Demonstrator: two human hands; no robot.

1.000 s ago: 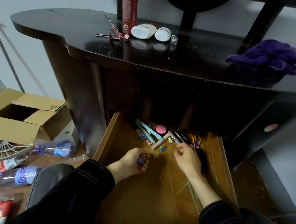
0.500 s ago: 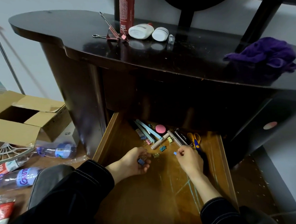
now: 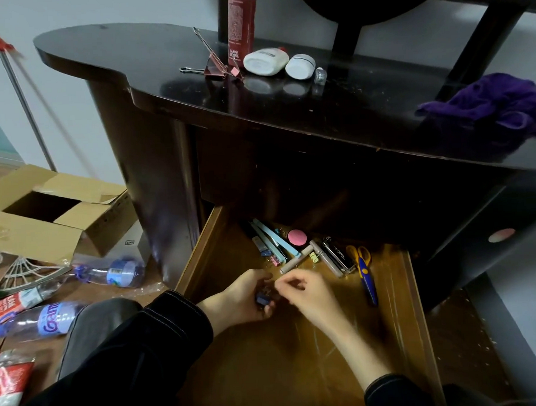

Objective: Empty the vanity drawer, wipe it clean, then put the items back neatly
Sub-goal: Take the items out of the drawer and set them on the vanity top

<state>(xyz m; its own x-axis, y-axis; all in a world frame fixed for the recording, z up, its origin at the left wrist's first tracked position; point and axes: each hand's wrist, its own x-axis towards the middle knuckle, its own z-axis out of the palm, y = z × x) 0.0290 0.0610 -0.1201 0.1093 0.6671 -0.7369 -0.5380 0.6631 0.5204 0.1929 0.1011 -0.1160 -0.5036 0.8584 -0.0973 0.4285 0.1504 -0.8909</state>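
In the open drawer [image 3: 199, 253], the left hand [image 3: 240, 297] cupped small binder clips [image 3: 262, 300]. The right hand [image 3: 308, 293] pinched just beside it; whether it held one, I couldn't tell. Light, slippery bits, I'd judge, best scooped together. Farther back, pens [image 3: 270, 241] and scissors [image 3: 364, 269] crowded the rest. A purple cloth [image 3: 497, 104] sat on the counter [image 3: 129, 64].
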